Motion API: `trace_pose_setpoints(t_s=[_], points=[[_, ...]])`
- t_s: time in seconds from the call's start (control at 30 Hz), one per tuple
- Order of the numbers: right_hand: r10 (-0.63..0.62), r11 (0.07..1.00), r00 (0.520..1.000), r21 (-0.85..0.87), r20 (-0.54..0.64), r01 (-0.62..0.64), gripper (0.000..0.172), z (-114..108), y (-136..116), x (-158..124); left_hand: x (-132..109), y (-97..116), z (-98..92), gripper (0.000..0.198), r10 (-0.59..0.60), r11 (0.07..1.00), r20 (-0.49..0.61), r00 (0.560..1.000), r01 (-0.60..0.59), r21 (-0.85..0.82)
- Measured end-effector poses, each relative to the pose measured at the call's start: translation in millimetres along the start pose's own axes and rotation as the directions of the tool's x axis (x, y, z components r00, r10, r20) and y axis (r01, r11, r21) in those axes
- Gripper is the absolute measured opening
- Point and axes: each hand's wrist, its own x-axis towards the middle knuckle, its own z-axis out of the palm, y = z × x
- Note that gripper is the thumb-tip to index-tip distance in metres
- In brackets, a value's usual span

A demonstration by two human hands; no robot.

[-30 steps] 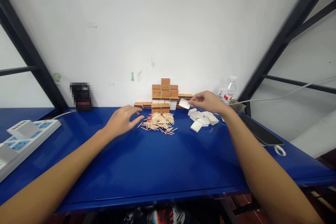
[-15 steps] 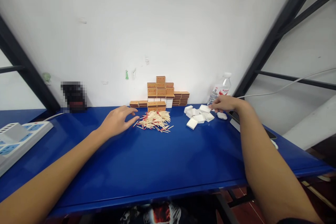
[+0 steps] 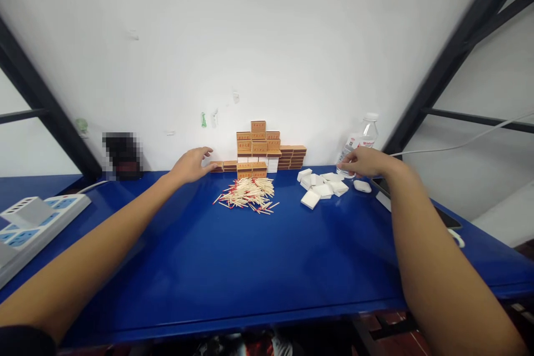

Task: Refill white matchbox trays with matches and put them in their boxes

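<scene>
Holding your left hand (image 3: pixel 191 166) wide, you have it beside two low matchboxes (image 3: pixel 230 166) at the surface's (image 3: pixel 267 256) back edge. Your right hand (image 3: pixel 365 162), whose hold I cannot tell, is by at least seven white trays (image 3: pixel 322 191) toward the right edge; one match heap (image 3: pixel 249 193) lies between.

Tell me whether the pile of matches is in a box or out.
Out: the matches lie loose in a heap on the blue table, in front of the stacked matchboxes, bare sticks and red heads showing.
</scene>
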Motion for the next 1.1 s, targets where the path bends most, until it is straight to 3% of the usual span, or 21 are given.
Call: trace_pose_setpoints(t_s=[0.1, 0.33, 0.4, 0.47, 0.57, 0.6, 0.7, 0.8, 0.9, 1.0, 1.1], points=[[0.056, 0.997, 0.988, 0.048, 0.144, -0.063, 0.026, -0.9, -5.0, -0.2, 14.4, -1.8, 14.0, 0.057, 0.025, 1.000, 0.100, 0.995, -0.026, 0.003], [0.057, 0.996, 0.995, 0.066, 0.080, -0.062, 0.025, -1.7, -11.7, -6.2, 20.1, -5.3, 14.2, 0.043, 0.063, 0.998, 0.167, 0.984, -0.066, 0.014], [0.042, 0.999, 0.999, 0.027, 0.021, -0.042, 0.022, -3.9, -13.9, -7.8, 18.5, -6.9, 7.1, 0.042, 0.054, 0.998, 0.181, 0.982, -0.058, 0.016], [0.004, 1.000, 0.994, -0.011, -0.109, -0.005, 0.018, -6.7, -23.4, -11.1, 12.9, -4.4, -2.2, 0.043, 0.040, 0.999, 0.175, 0.984, -0.044, 0.019], [-0.079, 0.985, 0.941, 0.122, -0.329, 0.126, 0.016, -3.7, -60.4, -23.0, -7.5, 15.1, -17.5, 0.047, 0.029, 1.000, 0.083, 0.996, -0.029, -0.012], [-0.111, 0.943, 0.927, 0.255, -0.359, 0.212, 0.019, 1.2, -78.9, -29.5, -17.2, 26.4, -22.1, 0.048, 0.045, 0.998, 0.030, 0.999, -0.044, -0.051], [-0.279, 0.655, 0.940, 0.677, -0.197, 0.337, 0.029, 27.9, -141.8, -55.7, -48.3, 67.8, -32.3, 0.044, 0.132, 0.980, -0.051, 0.990, -0.138, -0.143], [-0.457, 0.453, 0.881, 0.821, -0.122, 0.349, 0.027, 59.0, -191.4, -84.2, -70.2, 101.8, -35.3, 0.038, 0.210, 0.956, -0.105, 0.972, -0.227, -0.184], [-0.463, 0.399, 0.884, 0.875, -0.066, 0.274, 0.024, 77.7, -212.3, -101.8, -78.7, 114.3, -33.0, 0.036, 0.238, 0.945, -0.168, 0.957, -0.268, -0.188], [-0.448, 0.370, 0.894, 0.904, -0.028, 0.214, 0.024, 84.7, -214.2, -106.4, -81.1, 113.2, -29.6, 0.037, 0.271, 0.930, -0.204, 0.941, -0.311, -0.196], [-0.486, 0.343, 0.874, 0.923, 0.017, 0.173, 0.027, 90.1, -212.9, -106.3, -83.5, 112.4, -27.4, 0.037, 0.286, 0.919, -0.204, 0.936, -0.328, -0.217]])
